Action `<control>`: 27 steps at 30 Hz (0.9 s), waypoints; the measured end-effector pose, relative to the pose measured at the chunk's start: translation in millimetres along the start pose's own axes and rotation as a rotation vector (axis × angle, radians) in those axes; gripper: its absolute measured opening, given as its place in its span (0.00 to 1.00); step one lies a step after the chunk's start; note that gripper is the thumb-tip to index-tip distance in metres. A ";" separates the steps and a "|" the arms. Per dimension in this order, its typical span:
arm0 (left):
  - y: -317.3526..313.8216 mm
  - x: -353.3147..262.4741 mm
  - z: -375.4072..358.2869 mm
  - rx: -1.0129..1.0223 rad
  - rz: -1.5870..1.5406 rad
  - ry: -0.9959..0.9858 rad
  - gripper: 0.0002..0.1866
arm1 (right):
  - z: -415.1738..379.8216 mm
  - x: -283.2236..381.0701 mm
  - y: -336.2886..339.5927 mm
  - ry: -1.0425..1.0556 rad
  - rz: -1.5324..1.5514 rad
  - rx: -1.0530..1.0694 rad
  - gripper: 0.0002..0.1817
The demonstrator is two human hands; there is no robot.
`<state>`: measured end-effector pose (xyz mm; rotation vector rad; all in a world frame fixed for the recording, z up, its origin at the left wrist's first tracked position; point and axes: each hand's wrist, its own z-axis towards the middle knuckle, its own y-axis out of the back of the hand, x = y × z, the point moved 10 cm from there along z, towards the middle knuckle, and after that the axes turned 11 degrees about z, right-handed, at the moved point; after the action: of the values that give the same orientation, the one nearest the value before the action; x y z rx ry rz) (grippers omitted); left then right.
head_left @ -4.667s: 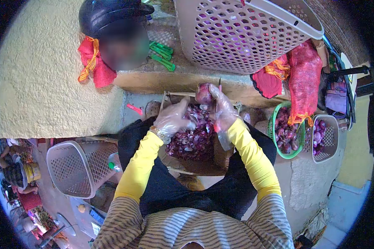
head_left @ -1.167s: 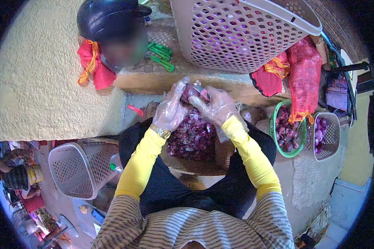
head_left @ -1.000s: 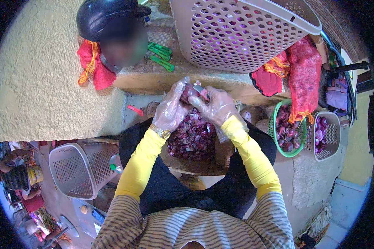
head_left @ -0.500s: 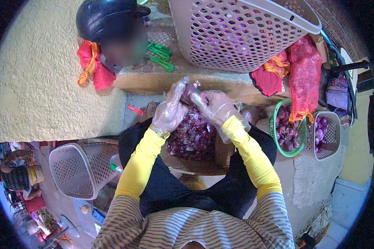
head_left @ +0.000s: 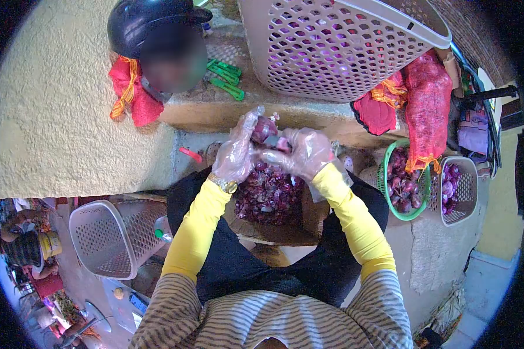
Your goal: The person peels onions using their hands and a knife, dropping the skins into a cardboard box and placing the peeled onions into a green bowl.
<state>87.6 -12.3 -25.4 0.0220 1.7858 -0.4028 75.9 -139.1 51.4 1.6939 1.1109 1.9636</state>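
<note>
Both my hands wear clear plastic gloves and meet above a cardboard box (head_left: 310,225) between my knees. Purple onion skins (head_left: 269,198) fill much of that box. My left hand (head_left: 237,148) is closed round a red onion (head_left: 264,129), with a pale tuft at its top. Close beside the onion, my right hand (head_left: 310,152) has its fingers closed on a small grey and pink blade-like tool (head_left: 282,144). That tool is blurred and partly hidden by the fingers.
A green basket (head_left: 406,216) of onions and a small grey crate (head_left: 470,192) with more stand at right. A large perforated crate (head_left: 332,55) sits ahead, beside a red mesh sack (head_left: 428,99). Another crate (head_left: 99,238) is at left. Green clips (head_left: 227,78) lie near a helmet (head_left: 148,26).
My right hand has shifted slightly right and down, its fingers no longer covering the onion. More of the onion and the small tool now show. My left hand stays almost in place.
</note>
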 end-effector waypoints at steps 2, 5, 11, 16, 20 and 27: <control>-8.5 5.7 -0.2 0.071 -0.185 0.034 0.24 | 2.0 -8.5 9.7 -0.063 -0.031 -0.083 0.38; -21.4 6.3 -1.9 0.135 -0.384 0.072 0.23 | 3.3 -14.2 16.5 -0.096 -0.121 -0.160 0.40; -22.9 1.2 -2.1 0.111 -0.381 0.062 0.22 | 4.5 -18.1 15.0 -0.124 -0.108 -0.100 0.40; -20.8 4.7 -0.1 0.150 -0.280 0.039 0.26 | 3.3 -17.7 15.2 -0.086 -0.093 -0.134 0.41; -23.7 3.8 -1.7 0.150 -0.353 0.068 0.22 | 5.9 -19.9 6.8 -0.079 -0.065 -0.084 0.40; -11.0 0.9 1.8 0.120 0.071 -0.091 0.21 | 5.5 -10.8 2.9 -0.035 -0.111 -0.085 0.36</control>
<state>86.5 -23.2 -23.8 0.1491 1.6644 -0.4525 84.4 -146.4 46.0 1.5826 1.0699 1.8794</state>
